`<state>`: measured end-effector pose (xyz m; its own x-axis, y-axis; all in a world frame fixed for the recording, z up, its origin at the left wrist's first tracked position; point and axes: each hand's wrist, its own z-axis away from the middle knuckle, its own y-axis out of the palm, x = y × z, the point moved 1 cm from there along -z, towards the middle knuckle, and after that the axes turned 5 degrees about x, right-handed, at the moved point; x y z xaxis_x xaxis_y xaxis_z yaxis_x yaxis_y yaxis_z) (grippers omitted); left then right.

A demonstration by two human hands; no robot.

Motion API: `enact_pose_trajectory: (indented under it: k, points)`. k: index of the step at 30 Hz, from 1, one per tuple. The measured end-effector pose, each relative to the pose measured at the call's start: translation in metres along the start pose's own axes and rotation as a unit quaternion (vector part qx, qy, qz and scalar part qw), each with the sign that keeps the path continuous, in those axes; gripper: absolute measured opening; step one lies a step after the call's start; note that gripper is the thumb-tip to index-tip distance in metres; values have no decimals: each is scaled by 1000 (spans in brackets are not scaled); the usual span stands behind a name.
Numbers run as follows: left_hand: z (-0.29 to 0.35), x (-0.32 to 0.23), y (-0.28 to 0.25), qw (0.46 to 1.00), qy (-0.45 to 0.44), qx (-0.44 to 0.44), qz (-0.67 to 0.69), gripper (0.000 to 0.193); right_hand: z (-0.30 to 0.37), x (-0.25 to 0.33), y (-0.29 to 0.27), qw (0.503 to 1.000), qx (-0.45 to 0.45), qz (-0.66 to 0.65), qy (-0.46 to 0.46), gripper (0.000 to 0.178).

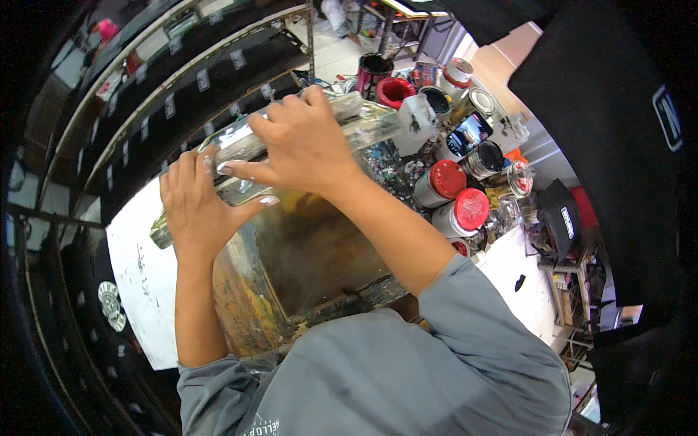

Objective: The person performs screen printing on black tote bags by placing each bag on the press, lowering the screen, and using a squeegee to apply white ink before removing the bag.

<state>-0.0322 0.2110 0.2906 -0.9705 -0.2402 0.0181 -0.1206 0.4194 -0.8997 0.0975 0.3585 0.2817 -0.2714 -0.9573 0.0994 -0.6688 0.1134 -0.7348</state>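
Note:
A long bar wrapped in shiny clear plastic (347,107) runs slantwise in front of me, and both hands are curled over it. My left hand (190,211) grips near its left end, thumb pointing right. Further along, my right hand (305,145) has its fingers bent over the top and its thumb stretched toward my left hand. Just below lies a second plastic-wrapped edge (374,131), partly hidden by my hands; I cannot tell whether the two are joined. A brown, smeared flat panel (320,254) sits beneath, on a paint-stained wooden board (247,301).
At right stand paint tubs with red lids (471,209), an open red container (395,92), a white jug (416,125) and a phone (469,134) with a lit screen. Racks carrying black fabric (189,87) curve along the left. A white printed sheet (138,269) lies beside the board.

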Motion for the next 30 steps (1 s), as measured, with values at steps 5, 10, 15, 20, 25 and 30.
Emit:
enact_pose_trajectory:
  k: [5, 10, 15, 20, 25, 30]
  points:
    - [-18, 10, -5, 999, 29, -42, -5, 97, -15, -7, -1, 998, -44, -32, -19, 57]
    - [-20, 15, -4, 1000, -8, -16, -11, 94, 25, -1, -23, 978, -137, -138, -76, 51]
    - [-22, 7, -10, 1000, -4, 0, -4, 94, 240, 25, 26, 911, 303, -227, 162, 46]
    - [-15, 10, -7, 1000, -14, -3, -1, 92, 445, 37, -21, 805, 348, -253, 409, 46]
    - [-10, 9, -8, 1000, -3, -12, 2, 92, 504, 12, -79, 711, 602, -162, 326, 54]
    - [-11, 9, -3, 1000, 13, -14, -3, 92, 476, -8, -65, 722, 642, -127, 225, 69]
